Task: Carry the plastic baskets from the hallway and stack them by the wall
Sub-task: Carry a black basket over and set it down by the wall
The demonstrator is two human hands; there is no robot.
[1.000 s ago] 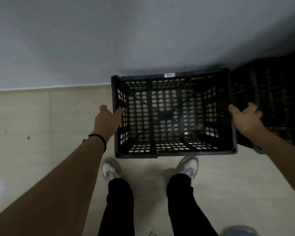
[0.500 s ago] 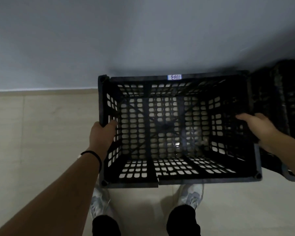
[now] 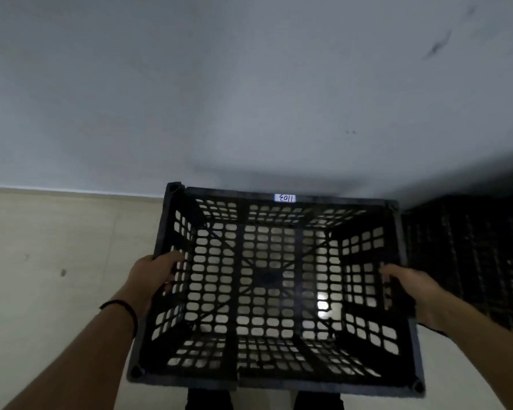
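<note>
Both hands were closed on the basket (image 3: pixel 274 288), left hand (image 3: pixel 153 275) and right hand (image 3: pixel 409 287) gripping its side walls, held near the wall (image 3: pixel 249 99). Carrying looked done; next I'd need to lower it squarely beside the dark stack (image 3: pixel 471 255).

basket (image 3: pixel 273 291) before wall (image 3: pixel 249 84), over floor (image 3: pixel 57 261) | left hand (image 3: pixel 151 273) on its left side | right hand (image 3: pixel 409 288) on its right side | other baskets (image 3: pixel 468 261) to its right
</note>
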